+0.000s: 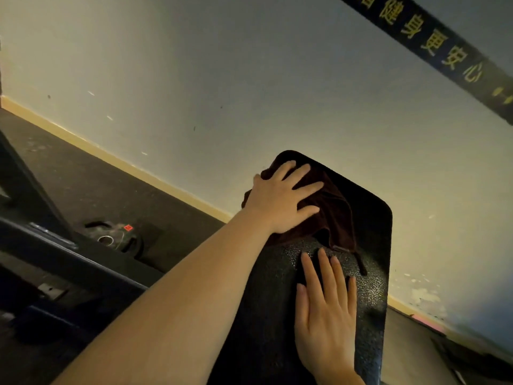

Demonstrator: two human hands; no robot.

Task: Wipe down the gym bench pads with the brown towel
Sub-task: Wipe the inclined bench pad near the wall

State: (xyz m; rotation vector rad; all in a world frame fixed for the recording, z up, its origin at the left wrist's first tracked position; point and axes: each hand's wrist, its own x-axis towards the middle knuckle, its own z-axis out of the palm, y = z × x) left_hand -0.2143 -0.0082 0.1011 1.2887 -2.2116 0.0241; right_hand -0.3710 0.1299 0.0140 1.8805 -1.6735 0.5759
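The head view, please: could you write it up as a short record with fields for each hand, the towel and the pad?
left hand: flat, fingers spread, pressing on the brown towel
right hand: flat on bare pad, nearer the camera, not touching the towel
brown towel: bunched at the pad's far end
bench pad: black, textured, runs toward the wall
wall: pale, scuffed

Gym: padded bench (369,273), rubber floor (97,173).

A dark banner (433,48) at upper right carries yellow Chinese characters; "身更安心" reads clearly, the rest is cut off.
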